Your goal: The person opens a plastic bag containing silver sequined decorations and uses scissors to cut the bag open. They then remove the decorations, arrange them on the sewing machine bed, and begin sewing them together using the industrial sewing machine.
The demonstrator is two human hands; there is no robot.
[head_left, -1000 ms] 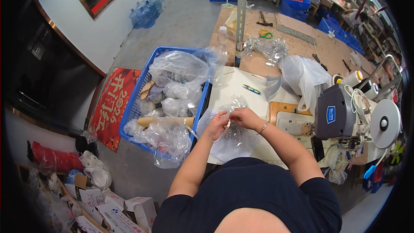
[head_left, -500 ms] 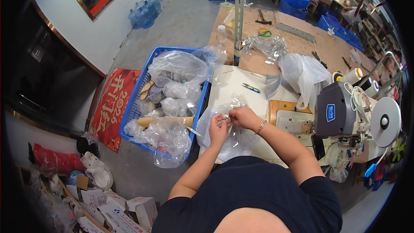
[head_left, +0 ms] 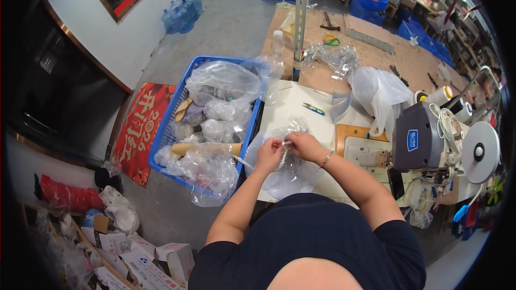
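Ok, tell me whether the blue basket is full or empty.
Full: clear plastic bags and a brown roll heap the blue basket, with plastic draping over its near rim.

The near desk [head_left: 277, 108] stands before the person. On it, the left grip [head_left: 270, 156] and right grip [head_left: 303, 147] meet over a heap of plastic [head_left: 299, 168]. Beyond them lie the snips [head_left: 313, 109]; to the right stands the sewing machine [head_left: 422, 139], with thread spools [head_left: 442, 94] behind it and a plastic bag [head_left: 380, 94] to the spools' left. On the far desk [head_left: 360, 24], scissors [head_left: 331, 40] lie between a hammer [head_left: 330, 27] behind and a plastic bundle [head_left: 341, 62] in front. Left of the near desk is a basket [head_left: 181, 83] with bags [head_left: 223, 81] and a tube [head_left: 209, 149] in it; left of that, a mat [head_left: 141, 134] on the floor. Water jugs [head_left: 183, 17] stand farther back, by the wall.
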